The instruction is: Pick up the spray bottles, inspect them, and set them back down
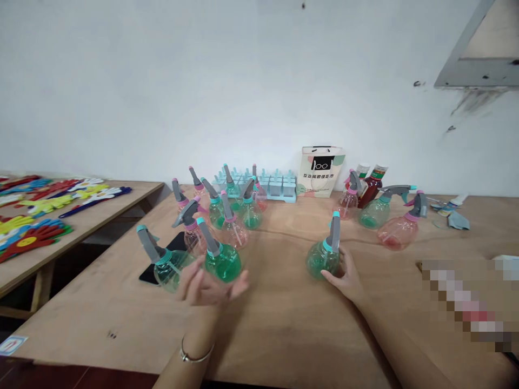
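Observation:
My left hand (208, 286) hovers open, palm up, just in front of a green spray bottle (222, 259) at the near edge of a cluster of several green and pink spray bottles (227, 213); it holds nothing. My right hand (344, 275) is wrapped around the round base of a lone green spray bottle (324, 256) with a grey trigger head, standing upright on the wooden table (284, 324). A bracelet sits on my left wrist.
Three more spray bottles (389, 216) and two dark bottles (371, 186) stand at the back right. A light blue ice-pop mould (275, 186) and a small paper bag (320, 172) line the wall. A black phone (162, 259) lies at left. Colourful hand clappers (44, 210) cover the side table.

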{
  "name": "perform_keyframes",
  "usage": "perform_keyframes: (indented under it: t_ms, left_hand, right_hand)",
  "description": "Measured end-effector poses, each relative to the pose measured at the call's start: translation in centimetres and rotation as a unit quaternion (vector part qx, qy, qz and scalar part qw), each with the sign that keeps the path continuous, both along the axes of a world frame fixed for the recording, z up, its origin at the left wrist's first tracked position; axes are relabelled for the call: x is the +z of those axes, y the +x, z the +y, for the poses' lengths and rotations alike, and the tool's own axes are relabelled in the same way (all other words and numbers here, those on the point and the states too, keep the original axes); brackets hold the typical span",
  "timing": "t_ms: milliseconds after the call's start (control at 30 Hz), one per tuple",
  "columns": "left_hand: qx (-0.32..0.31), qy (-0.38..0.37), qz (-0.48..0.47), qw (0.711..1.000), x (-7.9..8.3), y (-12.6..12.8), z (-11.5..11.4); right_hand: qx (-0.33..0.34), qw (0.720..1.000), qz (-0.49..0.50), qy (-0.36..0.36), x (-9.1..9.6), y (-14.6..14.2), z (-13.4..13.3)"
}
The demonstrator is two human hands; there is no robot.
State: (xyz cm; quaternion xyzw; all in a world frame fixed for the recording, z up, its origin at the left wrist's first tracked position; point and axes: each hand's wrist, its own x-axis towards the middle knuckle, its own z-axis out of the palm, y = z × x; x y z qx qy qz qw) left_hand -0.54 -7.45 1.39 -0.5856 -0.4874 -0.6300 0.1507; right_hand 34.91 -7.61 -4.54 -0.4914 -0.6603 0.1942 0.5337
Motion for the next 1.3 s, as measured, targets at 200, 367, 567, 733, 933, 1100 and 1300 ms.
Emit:
perform_keyframes:
  t_ms: [200,367,567,733,933,1100,1300]
  left_hand:
    - [-0.238,-0.109,0.149,0.954,3.0,8.6,-0.9]
    - [-0.445,-0.329,0.155,0.818,5.6,10.8,1.0]
    - [-0.499,-0.323,0.092,0.799,4.9,10.4,1.7]
    - [-0.473,-0.312,0.082,0.820,3.4,10.9,0.8]
    - [-0.452,-0.292,-0.012,0.842,2.7,12.9,-0.7]
    - [-0.482,-0.302,-0.036,0.822,3.2,12.8,-0.5]
    - [-0.502,-0.305,-0.020,0.809,3.3,12.3,-0.3]
  right_hand:
    - [0.081,0.996,0.014,-0.029,-0.9,-1.8,-0.5]
    - [0.129,0.989,-0.064,-0.021,0.0,-3.0,-1.6]
    - [0.199,0.971,-0.129,-0.041,1.4,-3.3,-1.9]
    - [0.201,0.965,-0.170,0.000,2.1,-3.4,-2.1]
    - [0.190,0.951,-0.231,0.080,1.7,-2.7,-2.0]
    - [-0.077,0.979,-0.130,0.139,2.8,1.3,-0.4]
    - [-0.442,0.874,-0.024,0.198,4.6,10.4,3.3]
